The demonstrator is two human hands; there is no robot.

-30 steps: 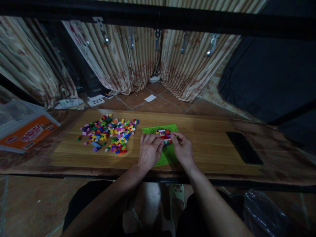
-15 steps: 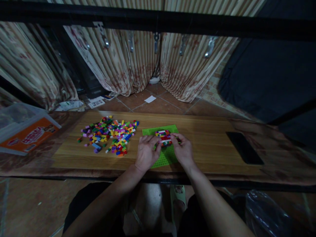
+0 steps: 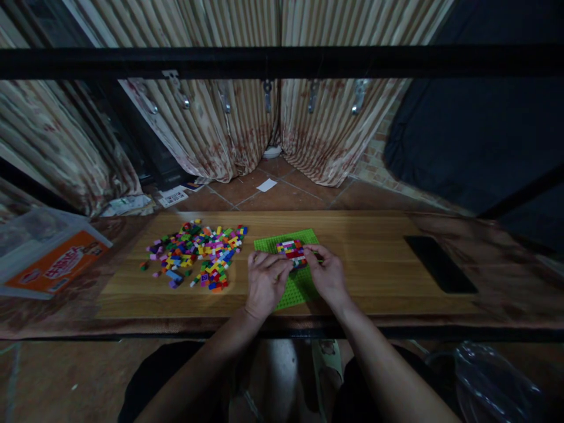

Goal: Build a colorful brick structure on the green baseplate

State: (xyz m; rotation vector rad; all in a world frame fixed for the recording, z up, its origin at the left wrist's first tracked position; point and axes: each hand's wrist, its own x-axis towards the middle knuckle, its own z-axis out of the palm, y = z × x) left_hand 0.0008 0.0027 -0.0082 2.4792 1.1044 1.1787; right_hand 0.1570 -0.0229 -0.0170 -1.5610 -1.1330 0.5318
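Your view has tipped up; left hand (image 3: pixel 267 284) and right hand (image 3: pixel 326 276) flank the brick block (image 3: pixel 291 247), whether gripping you can't tell; likely light, stiff, best held by its sides.

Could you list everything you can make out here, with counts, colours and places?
Board: one, brown, centre
Baseplate: one, green, on board
Brick block: one, multicoloured, over baseplate
Loose bricks: uncountable, mixed colours, board's left
Slab: one, black, board's right
Cloth: one, brownish, under board
Tub: one, clear and orange, left
Bar: one, black, across top
Hooks: six, silvery, below bar
Curtains: several, striped beige, behind
Fabric: one, navy, far right
Floor tiles: many, brown, beyond board
Papers: several, mostly white, on tiles
Bag: one, clear, lower right
Shoe: one, pale, below board
Legs: two, dark, bottom
Forearms: two, bare, bottom
Left hand: one, bare, block's left
Right hand: one, bare, block's right
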